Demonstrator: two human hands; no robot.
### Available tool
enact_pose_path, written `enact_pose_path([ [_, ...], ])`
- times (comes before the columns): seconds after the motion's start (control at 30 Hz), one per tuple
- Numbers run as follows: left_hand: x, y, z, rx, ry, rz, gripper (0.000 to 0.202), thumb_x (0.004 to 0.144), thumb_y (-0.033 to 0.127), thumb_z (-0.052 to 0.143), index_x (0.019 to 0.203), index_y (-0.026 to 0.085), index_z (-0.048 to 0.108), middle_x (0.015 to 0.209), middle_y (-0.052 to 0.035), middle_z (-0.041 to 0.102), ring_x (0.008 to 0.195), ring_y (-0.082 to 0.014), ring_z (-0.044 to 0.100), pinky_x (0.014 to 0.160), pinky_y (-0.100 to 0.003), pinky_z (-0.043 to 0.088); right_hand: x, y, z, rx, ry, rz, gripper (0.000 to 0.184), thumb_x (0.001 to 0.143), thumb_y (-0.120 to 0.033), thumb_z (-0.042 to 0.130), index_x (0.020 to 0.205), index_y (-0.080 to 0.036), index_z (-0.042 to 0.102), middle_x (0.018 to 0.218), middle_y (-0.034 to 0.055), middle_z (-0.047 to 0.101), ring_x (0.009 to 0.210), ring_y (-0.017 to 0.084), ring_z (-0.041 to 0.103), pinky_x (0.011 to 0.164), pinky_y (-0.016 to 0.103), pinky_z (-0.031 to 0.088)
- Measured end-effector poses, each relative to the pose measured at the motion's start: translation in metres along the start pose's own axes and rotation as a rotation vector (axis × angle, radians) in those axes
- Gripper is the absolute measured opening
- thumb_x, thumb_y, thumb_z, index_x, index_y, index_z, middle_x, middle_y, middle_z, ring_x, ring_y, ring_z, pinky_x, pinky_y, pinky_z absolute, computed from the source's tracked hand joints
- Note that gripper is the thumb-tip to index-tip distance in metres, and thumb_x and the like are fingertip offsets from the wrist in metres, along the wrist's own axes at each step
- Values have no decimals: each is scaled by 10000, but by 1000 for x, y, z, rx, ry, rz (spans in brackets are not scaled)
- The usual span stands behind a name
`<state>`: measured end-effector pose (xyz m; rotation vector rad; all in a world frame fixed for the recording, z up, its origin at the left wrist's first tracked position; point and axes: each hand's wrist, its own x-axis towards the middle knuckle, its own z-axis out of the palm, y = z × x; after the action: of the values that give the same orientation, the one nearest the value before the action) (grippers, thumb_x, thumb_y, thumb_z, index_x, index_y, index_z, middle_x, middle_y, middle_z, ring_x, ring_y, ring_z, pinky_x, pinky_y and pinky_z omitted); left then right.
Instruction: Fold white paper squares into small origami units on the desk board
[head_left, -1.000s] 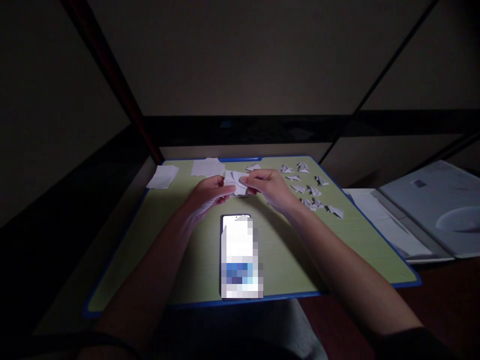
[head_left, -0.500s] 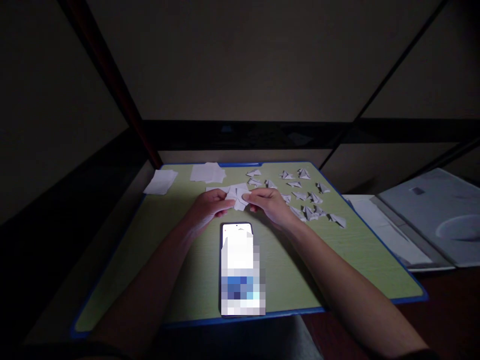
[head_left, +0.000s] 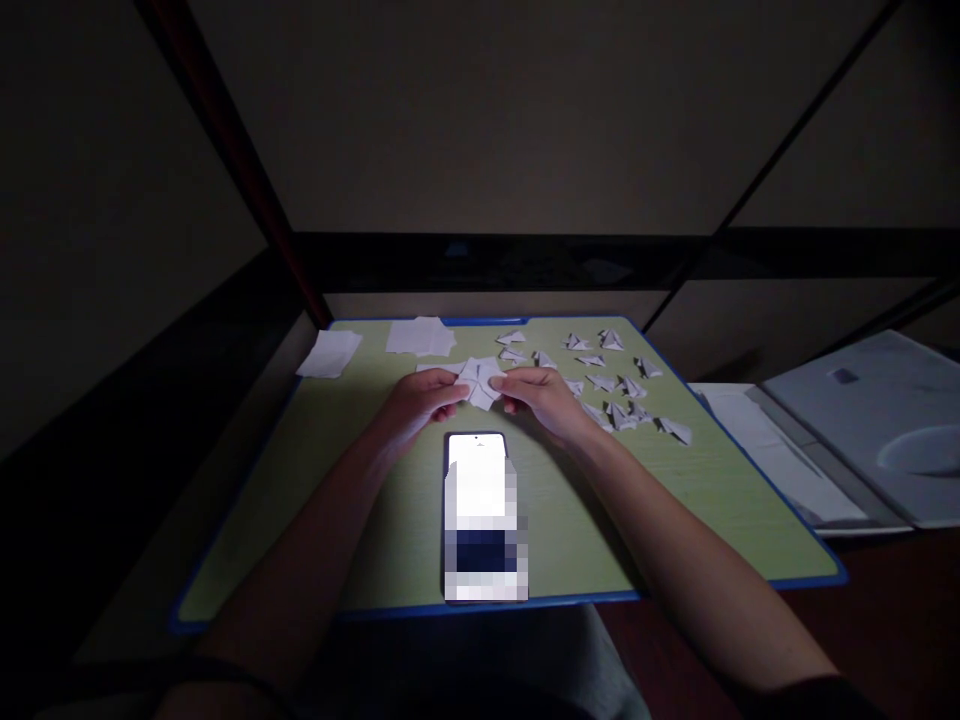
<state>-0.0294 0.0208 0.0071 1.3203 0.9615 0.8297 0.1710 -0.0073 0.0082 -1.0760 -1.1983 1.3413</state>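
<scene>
Between my two hands is a small folded piece of white paper [head_left: 481,384], with creases meeting near its middle. My left hand [head_left: 425,398] pinches its left side, thumb on top. On the opposite side my right hand [head_left: 541,397] grips it the same way; the fingers underneath are partly hidden. Behind my left hand a flat white paper edge [head_left: 435,367] shows on the table. A lit phone [head_left: 480,480] lies just in front of my hands, its screen partly blurred out.
Several small folded paper pieces [head_left: 601,383] are scattered on the right of the green table [head_left: 360,560]. Two stacks of white paper, one at the far left [head_left: 330,354] and one at the back [head_left: 421,337], lie flat. An open box [head_left: 847,430] stands beyond the right edge.
The folded paper has turned slightly and looks flatter and more spread between my hands, which both keep their grip. The whole view has shifted a little. The blurred part of the phone screen has become darker.
</scene>
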Motion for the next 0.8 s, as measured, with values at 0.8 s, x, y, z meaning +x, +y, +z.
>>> enact_pose_path([
  [0.8, -4, 4, 6, -11, 0, 73, 204, 665, 276, 789, 675, 157, 625, 594, 15, 587, 505, -67, 481, 498, -225, 354, -2, -3, -8, -1, 10, -5, 221, 662, -359, 856, 625, -179, 734, 616, 3, 636, 531, 87, 493, 510, 258, 366],
])
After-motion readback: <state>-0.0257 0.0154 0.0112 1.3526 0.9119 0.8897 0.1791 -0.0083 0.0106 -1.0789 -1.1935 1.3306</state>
